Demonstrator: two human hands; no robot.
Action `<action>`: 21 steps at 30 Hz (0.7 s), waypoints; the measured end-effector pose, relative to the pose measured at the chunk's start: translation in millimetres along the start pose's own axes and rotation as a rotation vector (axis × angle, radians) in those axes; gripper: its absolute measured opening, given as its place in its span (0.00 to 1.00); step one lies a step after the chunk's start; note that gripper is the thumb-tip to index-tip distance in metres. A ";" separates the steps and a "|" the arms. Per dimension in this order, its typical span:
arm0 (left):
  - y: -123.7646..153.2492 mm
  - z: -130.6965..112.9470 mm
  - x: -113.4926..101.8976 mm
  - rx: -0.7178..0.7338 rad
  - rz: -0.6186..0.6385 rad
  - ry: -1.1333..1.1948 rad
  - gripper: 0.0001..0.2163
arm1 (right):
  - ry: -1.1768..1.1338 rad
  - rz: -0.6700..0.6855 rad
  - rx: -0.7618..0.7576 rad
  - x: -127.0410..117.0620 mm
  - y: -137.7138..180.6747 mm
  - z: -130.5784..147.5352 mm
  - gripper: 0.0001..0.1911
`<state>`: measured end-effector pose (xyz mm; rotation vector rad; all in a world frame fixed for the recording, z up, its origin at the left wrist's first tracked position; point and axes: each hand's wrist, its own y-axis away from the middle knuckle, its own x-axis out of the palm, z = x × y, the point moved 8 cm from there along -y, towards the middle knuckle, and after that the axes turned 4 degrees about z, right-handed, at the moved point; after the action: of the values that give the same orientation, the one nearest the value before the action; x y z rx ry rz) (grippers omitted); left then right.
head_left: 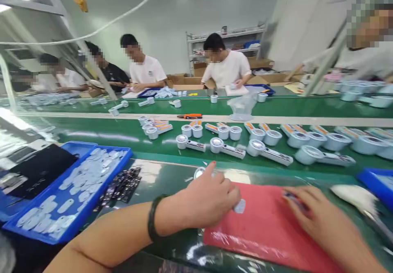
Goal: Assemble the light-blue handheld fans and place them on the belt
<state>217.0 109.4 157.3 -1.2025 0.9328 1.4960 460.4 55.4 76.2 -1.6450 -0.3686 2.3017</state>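
Observation:
My left hand [211, 199] is closed over a light-blue handheld device with a round head, above the left edge of a red mat [260, 232]. Its round head [199, 172] shows beyond the fingers, and a pale end [239, 206] sticks out near the knuckles; the palm hides the rest. Over the right part of the mat, my right hand [322, 211] pinches a small dark object [296, 201], too blurred to name. Behind the mat stands a row of similar round-headed devices [227, 148] with handles.
At left, a blue tray [123, 158] holds many pale oblong covers, beside a pile of dark circuit boards [123, 185]. Orange-handled pliers [190, 116] and a clear plastic bag [242, 107] lie farther back. Several co-workers sit opposite. Another blue tray [371, 183] is at right.

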 end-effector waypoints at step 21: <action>-37.5 1.1 50.5 -0.042 -0.019 0.292 0.06 | -0.189 0.144 0.331 -14.3 18.5 30.3 0.06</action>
<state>250.8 130.3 108.5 -1.4831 1.0826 1.3526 434.6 31.7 91.4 -1.3369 0.0954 2.4682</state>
